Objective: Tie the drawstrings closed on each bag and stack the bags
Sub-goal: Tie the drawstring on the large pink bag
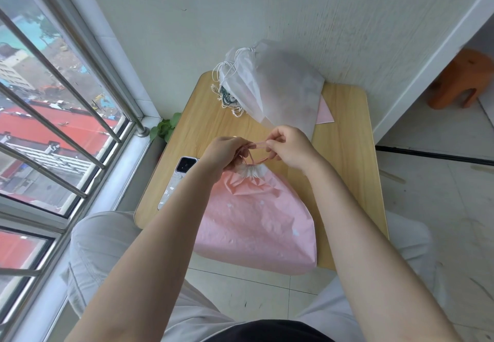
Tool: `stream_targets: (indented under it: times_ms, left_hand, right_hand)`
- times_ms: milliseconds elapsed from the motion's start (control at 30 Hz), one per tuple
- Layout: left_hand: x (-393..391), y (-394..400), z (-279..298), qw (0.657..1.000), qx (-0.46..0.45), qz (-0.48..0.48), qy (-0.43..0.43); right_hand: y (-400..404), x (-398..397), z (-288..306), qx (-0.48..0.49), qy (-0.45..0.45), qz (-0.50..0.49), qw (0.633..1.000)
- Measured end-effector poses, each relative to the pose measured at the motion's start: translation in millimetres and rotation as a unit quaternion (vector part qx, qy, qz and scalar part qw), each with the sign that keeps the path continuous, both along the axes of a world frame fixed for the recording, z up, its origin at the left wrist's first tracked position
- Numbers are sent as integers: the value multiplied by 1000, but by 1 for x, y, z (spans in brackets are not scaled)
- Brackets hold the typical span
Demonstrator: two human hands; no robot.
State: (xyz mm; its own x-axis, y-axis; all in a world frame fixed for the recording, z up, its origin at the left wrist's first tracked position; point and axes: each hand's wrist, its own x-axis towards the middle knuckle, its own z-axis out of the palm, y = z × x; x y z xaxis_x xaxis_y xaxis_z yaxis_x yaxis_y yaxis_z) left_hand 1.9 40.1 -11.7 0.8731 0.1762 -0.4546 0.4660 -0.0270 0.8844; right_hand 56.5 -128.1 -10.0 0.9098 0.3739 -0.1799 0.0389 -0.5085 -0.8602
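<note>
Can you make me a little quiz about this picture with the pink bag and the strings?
1. True or false: the mouth of the pink bag is already bunched shut.
2. What does the right hand pinch?
   A. the phone
   B. the pink drawstring
   C. the white bags
3. Fill in: the pile of white bags lies at the ___ end of the wooden table, near the wall.

Key
1. True; the left hand holds the strings just above the gathered mouth.
2. B
3. far
</note>
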Motion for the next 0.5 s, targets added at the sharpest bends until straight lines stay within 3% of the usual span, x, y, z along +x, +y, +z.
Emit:
stream_targets:
  times_ms: [133,300,500]
  left_hand:
    - [0,2,-3,996,76,-36,-41]
    - [0,-5,2,992,76,-67,-74]
    - [-2,-3,-2,991,102,-43,-72]
  right_hand:
    - [-9,2,-1,-39,52,29,997]
    - [1,-7,6,47,69,84,993]
    - [4,-10,13,18,54,89,994]
